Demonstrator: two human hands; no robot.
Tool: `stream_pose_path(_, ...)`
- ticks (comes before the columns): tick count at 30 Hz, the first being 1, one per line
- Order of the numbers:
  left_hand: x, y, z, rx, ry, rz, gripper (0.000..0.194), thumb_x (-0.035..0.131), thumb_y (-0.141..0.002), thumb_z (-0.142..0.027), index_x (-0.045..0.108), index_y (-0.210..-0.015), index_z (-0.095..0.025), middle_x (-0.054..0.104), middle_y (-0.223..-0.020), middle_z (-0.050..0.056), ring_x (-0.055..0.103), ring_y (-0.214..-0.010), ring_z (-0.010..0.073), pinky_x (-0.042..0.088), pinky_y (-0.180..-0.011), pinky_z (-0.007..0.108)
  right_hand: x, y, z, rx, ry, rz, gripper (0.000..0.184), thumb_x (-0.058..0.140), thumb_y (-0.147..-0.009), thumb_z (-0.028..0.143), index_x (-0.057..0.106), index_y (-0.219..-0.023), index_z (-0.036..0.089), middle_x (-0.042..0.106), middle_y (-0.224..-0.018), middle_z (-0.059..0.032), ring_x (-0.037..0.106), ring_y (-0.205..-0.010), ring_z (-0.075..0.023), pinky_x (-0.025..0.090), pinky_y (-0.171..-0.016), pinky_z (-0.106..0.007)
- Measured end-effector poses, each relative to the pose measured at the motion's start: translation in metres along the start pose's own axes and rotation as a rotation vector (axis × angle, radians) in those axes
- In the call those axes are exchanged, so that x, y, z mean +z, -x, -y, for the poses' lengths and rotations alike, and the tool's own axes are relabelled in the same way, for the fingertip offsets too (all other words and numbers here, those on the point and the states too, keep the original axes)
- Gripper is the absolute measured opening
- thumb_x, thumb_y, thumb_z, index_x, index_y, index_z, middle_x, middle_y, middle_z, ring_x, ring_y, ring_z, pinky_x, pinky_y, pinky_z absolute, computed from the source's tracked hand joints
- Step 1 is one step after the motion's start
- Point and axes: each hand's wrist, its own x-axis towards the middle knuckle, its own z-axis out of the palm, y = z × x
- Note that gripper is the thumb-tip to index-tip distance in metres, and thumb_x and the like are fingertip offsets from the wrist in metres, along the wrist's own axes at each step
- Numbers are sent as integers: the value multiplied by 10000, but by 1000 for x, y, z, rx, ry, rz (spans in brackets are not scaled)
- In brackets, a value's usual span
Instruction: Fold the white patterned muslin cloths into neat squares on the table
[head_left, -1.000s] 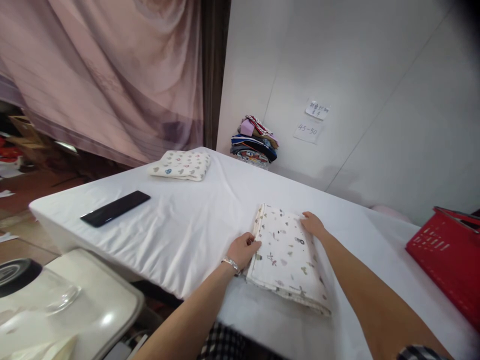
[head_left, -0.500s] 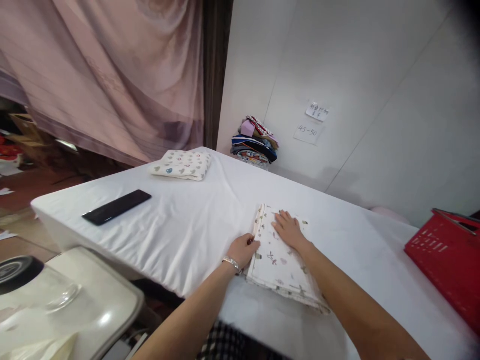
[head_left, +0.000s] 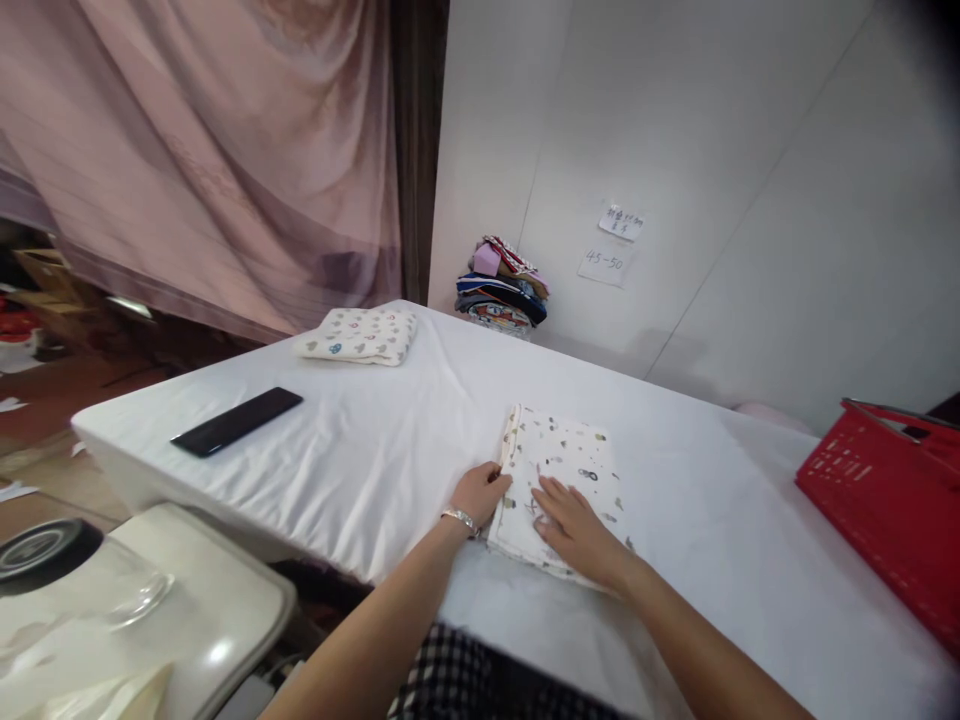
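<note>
A folded white printed cloth [head_left: 559,450] lies on the white-covered table [head_left: 360,430] in front of me. Pinching its left edge is my left hand [head_left: 478,492], with a bracelet on the wrist; the thumb lies on top of the folded layers. My right hand [head_left: 574,525] rests flat on the cloth, fingers spread, over its lower middle. The hand and forearm hide part of the cloth's lower right side.
Farther back on the table sits another folded cloth [head_left: 361,335], with a black phone-like slab [head_left: 238,421] nearer its left edge. A red basket [head_left: 877,510] stands at the right. Folded fabrics [head_left: 501,290] are piled by the wall. A pale machine [head_left: 225,590] is lower left.
My right hand has moved from the cloth's upper right edge onto its top, then down towards me. My left hand has kept its hold on the left edge. The view has shifted slightly.
</note>
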Motion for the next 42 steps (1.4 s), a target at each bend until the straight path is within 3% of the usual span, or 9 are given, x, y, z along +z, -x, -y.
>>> stream_pose_path(6,1,3,0,-6,2,-20,214,457,-730,-330,590,-706,-165,592,-661,-5,524,-655,130,362,-576,210,3,65,-3,-38,-145,-58,455,381,-831,428,357,-1274,328,263,-1381,44,180,-1287,-182,58,-1063,-417)
stream_pose_path(10,-3,2,-4,-66,1,-3,248,481,-711,-382,603,-717,-166,597,-662,3,541,-665,145,374,-589,224,2,80,-35,139,-209,-286,432,428,-800,441,460,-1210,307,345,-1346,19,232,-1270,-214,155,-1046,-444)
stream_pose_path(14,-13,-10,-15,-114,-111,-10,304,500,-700,-452,606,-762,-174,617,-704,20,558,-685,158,375,-597,233,-16,63,-71,370,-337,-504,496,463,-749,488,478,-1200,284,318,-1364,4,295,-1242,-233,391,-921,-365)
stream_pose_path(18,-17,-31,-29,-116,-220,-73,236,531,-698,-403,595,-747,-182,631,-725,22,561,-675,141,371,-586,219,-26,29,-92,489,-494,-623,579,451,-746,487,400,-1263,231,419,-1299,-67,402,-1175,-231,415,-889,-334)
stream_pose_path(21,-15,-44,-36,-127,-256,-79,198,542,-694,-383,586,-724,-192,635,-746,13,554,-630,129,365,-557,219,-14,10,-100,519,-521,-690,574,425,-756,469,406,-1255,185,482,-1237,-95,435,-1149,-220,397,-914,-337)
stream_pose_path(27,-2,-59,-39,-175,-297,-90,264,575,-661,-437,549,-777,-201,625,-796,11,540,-587,121,353,-529,223,12,8,-107,352,-460,-707,506,458,-737,446,473,-1190,219,366,-1335,-29,349,-1212,-205,311,-1004,-343)
stream_pose_path(34,4,-71,-35,-217,-335,-79,293,602,-611,-452,525,-698,-183,590,-672,22,542,-632,158,334,-538,230,7,12,-107,302,-452,-657,474,465,-736,422,509,-1151,198,357,-1338,-48,339,-1217,-211,310,-1004,-354)
stream_pose_path(42,5,-72,-32,-203,-240,-65,251,548,-675,-417,495,-603,-183,500,-516,-25,490,-493,117,321,-491,224,9,13,-110,298,-434,-627,449,458,-744,428,525,-1140,227,347,-1345,-32,334,-1220,-215,330,-987,-373)
